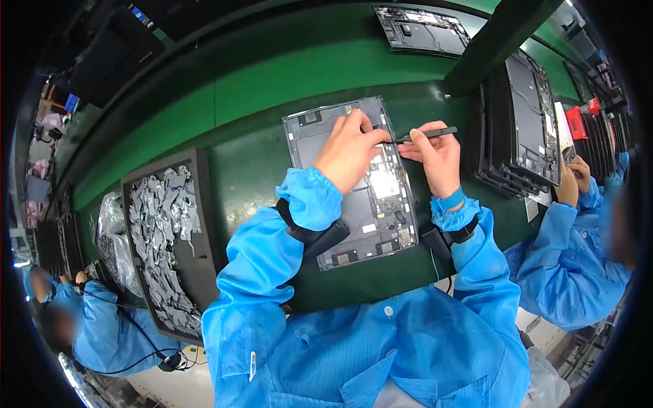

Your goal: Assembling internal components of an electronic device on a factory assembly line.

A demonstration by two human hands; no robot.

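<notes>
An opened tablet (350, 211) lies on the green bench in front of me, its battery plates, boards and corner speakers exposed. My left hand (347, 149) rests over its upper part, the thumb and fingers drawn together near the right edge; whatever they may pinch is hidden. At that same edge my right hand (435, 158) grips dark tweezers (442, 132) between thumb and fingers. The tips point left and meet the tablet's edge by my left fingertips.
To the left stands a black tray (207, 272) of crumpled grey strips, beside clear plastic bags (112, 221). Stacked opened tablets (524, 115) rise at the right, by a dark post (500, 47). Another opened tablet (422, 30) lies at the back. Co-workers (578, 251) sit on both sides.
</notes>
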